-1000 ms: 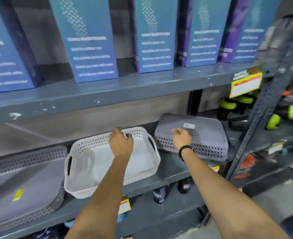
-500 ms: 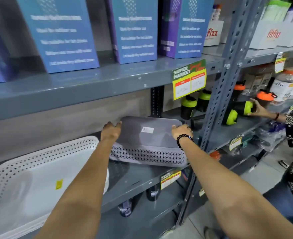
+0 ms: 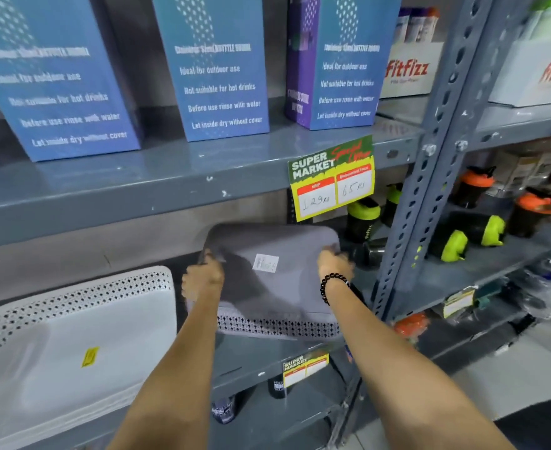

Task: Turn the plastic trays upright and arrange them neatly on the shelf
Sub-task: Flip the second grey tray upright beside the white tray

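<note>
Since half a second earlier, the grey tray (image 3: 277,287) had tipped up at its far edge, its flat base with a white label (image 3: 265,263) facing the camera. The left hand (image 3: 202,280) clenched the tray's left edge and the right hand (image 3: 332,263), with a bead bracelet (image 3: 331,285) on the wrist, clenched its right edge. The tray's perforated near rim sat low over the shelf (image 3: 251,362). The white tray (image 3: 72,345) lay upright to the left, near it. A price sign (image 3: 331,177) hung above.
</note>
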Motion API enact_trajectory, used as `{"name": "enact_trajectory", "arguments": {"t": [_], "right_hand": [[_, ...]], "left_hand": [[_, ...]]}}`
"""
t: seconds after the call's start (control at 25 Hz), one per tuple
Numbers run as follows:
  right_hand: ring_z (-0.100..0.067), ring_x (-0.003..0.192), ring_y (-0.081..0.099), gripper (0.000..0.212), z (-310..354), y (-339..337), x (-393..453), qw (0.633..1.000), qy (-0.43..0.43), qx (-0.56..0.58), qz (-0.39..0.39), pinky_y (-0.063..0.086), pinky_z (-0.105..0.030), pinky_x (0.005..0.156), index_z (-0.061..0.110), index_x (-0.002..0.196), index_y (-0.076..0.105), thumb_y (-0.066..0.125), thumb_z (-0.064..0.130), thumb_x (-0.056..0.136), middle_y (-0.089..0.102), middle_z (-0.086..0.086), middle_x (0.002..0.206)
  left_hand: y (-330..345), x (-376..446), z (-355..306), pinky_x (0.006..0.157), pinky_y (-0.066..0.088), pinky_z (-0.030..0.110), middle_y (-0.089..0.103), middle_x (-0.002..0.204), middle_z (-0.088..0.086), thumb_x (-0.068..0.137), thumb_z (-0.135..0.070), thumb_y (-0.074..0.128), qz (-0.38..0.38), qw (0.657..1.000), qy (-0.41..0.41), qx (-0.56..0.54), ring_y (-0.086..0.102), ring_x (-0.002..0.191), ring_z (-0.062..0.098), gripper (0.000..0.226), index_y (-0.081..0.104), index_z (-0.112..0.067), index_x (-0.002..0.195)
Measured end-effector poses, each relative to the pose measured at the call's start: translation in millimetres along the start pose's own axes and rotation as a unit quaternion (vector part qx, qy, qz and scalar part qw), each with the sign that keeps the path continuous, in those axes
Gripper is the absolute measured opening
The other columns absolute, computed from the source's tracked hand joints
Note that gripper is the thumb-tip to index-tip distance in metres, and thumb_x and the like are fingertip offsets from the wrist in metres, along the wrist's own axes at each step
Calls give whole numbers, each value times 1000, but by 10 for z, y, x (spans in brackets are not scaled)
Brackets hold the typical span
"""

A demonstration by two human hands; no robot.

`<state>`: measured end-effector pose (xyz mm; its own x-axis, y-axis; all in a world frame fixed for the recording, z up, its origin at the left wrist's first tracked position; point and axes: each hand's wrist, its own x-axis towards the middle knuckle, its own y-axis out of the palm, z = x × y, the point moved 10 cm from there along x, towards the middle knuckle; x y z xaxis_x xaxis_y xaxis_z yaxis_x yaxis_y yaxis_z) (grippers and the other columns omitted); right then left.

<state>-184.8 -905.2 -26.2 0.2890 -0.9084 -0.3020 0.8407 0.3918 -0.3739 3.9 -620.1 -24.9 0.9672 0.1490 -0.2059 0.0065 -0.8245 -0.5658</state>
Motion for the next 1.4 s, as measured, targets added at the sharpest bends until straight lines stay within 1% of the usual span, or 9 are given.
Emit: {"name": "enact_trajectory", "arguments": {"t": [0.2,0.28,0.4,0.48,0.64,0.76,0.92,1.2,1.4], "right_hand": [[-21,107,52,45,133,-200,36,918,7,395,28,44,-32,84,19,106,61,43,45,74,56,-10,133],[-19,118,47,45,160,-237,8,908,1,415,58,41,-33,92,28,113,53,47,57,79,48,-6,141],[-25,141,32,100,-101,-53,33,912,59,388,116,26,-47,116,26,146,32,50,77,62,30,-5,155],[-30,136,39,89,-284,68,171,913,98,374,131,32,-49,112,21,146,31,50,67,72,34,-10,153],[-23,99,48,40,-177,-91,-2,967,83,214,107,41,-31,75,5,125,52,35,29,98,39,-19,148],[-32,123,50,36,-112,-230,-27,996,16,-48,69,41,-37,97,-10,123,51,26,0,100,46,-29,140],[-32,130,45,41,-273,-129,-91,973,-34,-205,100,37,-32,104,-10,133,44,26,6,99,45,-25,141],[-34,111,53,43,-315,-100,0,978,-22,-183,95,42,-38,93,-10,131,42,37,10,94,50,-26,135],[-43,128,41,49,-189,-57,-130,951,-140,-276,-27,36,-50,108,-8,130,43,47,16,88,44,-30,137]], "left_hand": [[-506,-267,-65,94,40,33,59,125,23,99,-38,34,-87,932,52,-349,55,116,34,49,59,2,112],[-587,-180,163,101,42,39,63,122,23,95,-48,33,-62,923,1,-380,58,114,34,55,67,-4,99],[-705,-49,411,86,48,41,66,95,18,86,-48,51,-15,939,-46,-342,62,89,31,51,68,-1,93],[-757,-47,440,68,45,37,61,74,12,81,-35,63,18,950,-40,-310,57,71,26,31,63,-5,73],[-916,-123,380,80,53,37,72,92,26,85,-18,61,-2,990,50,-133,67,90,35,24,74,3,85],[-915,-275,354,73,51,35,71,90,28,85,-13,55,-7,994,103,32,66,89,39,24,73,3,82],[-801,-406,425,64,42,30,70,96,21,86,-12,53,-26,982,137,128,63,79,35,22,74,-4,86],[-776,-422,427,69,49,34,68,106,18,87,-12,53,-46,976,161,139,65,84,37,25,73,-9,101],[-818,-473,403,73,49,33,69,110,16,88,-16,54,-54,971,182,142,65,91,34,25,70,-9,106]]}}
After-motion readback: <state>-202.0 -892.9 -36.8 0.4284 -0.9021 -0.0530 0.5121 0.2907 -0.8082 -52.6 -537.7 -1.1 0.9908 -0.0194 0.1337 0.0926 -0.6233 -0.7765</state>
